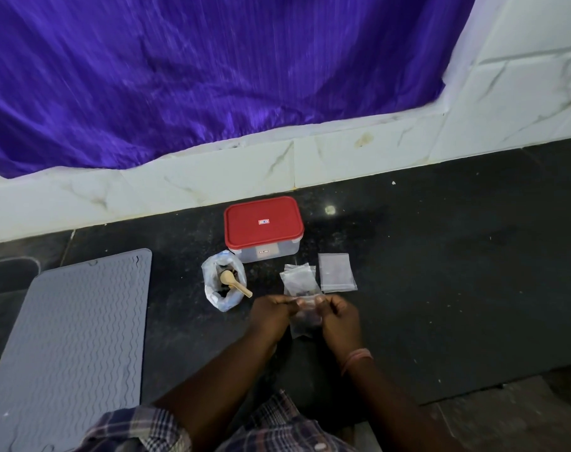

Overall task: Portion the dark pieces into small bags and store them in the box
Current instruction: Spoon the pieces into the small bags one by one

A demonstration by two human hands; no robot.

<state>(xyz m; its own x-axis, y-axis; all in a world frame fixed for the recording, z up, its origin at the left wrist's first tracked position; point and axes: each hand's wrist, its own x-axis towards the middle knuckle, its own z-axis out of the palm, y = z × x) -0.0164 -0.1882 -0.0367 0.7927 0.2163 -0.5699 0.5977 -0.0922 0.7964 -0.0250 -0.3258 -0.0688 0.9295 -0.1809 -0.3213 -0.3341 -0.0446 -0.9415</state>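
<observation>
Near the front edge of the dark counter (440, 272), both hands hold one small clear bag (305, 321) up between them: the left hand (272, 313) pinches its top edge at one side and the right hand (338, 316) pinches the other, each grip closed on the plastic. Dark pieces show in the bag's lower part, so the step in hand looks like closing the top of a filled portion, though whether the seal is pressed shut cannot be told. Just behind the hands lies another small bag (298, 277) with something dark at its lower end, and beside it a flat empty bag (337, 272). To the left stands the open supply bag (223, 283) of dark pieces with a wooden spoon (235, 282) resting in it. Behind that sits the box (263, 228), its red lid on. Next, by my reading, the fingers should run along the top strip until it closes, then the lid must come off before any filled bag can go inside. A grey ribbed mat (72, 347) lies well apart at the left.
</observation>
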